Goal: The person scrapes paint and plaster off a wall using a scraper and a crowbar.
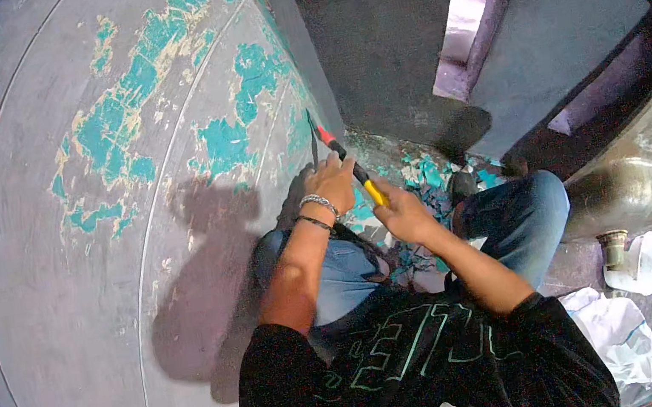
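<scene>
A long-handled paint scraper [377, 191] with a yellow and black handle and a red section near its head slants up and to the left. My right hand [407, 214] is closed around the yellow lower end. Higher up, my left hand [331, 183], with bracelets at the wrist, is closed at the black part of the handle; its fingers are partly hidden. The scraper's dark tip meets or almost meets the grey wall [53, 275] near its corner. Patches of turquoise paint [226, 144] show with ragged pale edges where the grey coat is gone.
Turquoise and grey paint flakes [426, 174] litter the floor around my bent knees. To the right stand a round metal pot [619, 193], a white container [645, 264] and a small metal cup [613, 248]. A white plastic bag [617, 336] lies nearer. A dark wall [383, 30] rises ahead.
</scene>
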{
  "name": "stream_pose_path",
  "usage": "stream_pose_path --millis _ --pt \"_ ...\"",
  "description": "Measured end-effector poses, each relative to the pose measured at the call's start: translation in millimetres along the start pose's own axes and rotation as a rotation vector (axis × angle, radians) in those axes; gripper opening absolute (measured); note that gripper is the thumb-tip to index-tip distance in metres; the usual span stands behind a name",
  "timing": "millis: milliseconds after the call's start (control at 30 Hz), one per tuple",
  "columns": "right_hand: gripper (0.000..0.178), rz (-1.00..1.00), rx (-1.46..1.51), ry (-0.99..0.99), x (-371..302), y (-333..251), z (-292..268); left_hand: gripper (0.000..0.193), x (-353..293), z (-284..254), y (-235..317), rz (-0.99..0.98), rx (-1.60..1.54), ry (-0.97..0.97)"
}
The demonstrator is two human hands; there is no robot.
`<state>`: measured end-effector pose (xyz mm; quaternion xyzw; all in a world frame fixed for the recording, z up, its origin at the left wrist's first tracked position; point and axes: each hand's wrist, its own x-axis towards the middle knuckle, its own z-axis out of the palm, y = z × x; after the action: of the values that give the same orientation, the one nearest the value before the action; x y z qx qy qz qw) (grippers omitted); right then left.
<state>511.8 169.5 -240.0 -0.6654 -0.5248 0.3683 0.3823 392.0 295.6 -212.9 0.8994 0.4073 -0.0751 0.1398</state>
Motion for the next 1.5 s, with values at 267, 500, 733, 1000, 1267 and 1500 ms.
stream_pose_path --millis 267,500,733,1000,1267,1500 --pt "0.059 -0.05 -0.054 0.048 6 -33 -1 0.037 18 13 -7 0.293 0.129 0.306" --pt "0.051 -0.221 -0.207 0.084 6 -41 -12 0.015 26 0 -6 0.447 0.078 0.228" --pt "0.048 -0.115 -0.319 0.001 9 -66 -28 0.017 27 3 -10 0.531 0.071 0.454" --pt "0.042 -0.116 -0.431 0.033 21 -58 -32 0.009 29 -7 2 0.474 0.033 0.417" --pt "0.049 -0.1 -0.474 0.038 15 -67 -33 0.012 39 -12 3 0.472 0.037 0.473" --pt "0.047 -0.131 -0.544 0.018 0 -74 -43 0.007 21 -15 14 0.498 -0.023 0.566"
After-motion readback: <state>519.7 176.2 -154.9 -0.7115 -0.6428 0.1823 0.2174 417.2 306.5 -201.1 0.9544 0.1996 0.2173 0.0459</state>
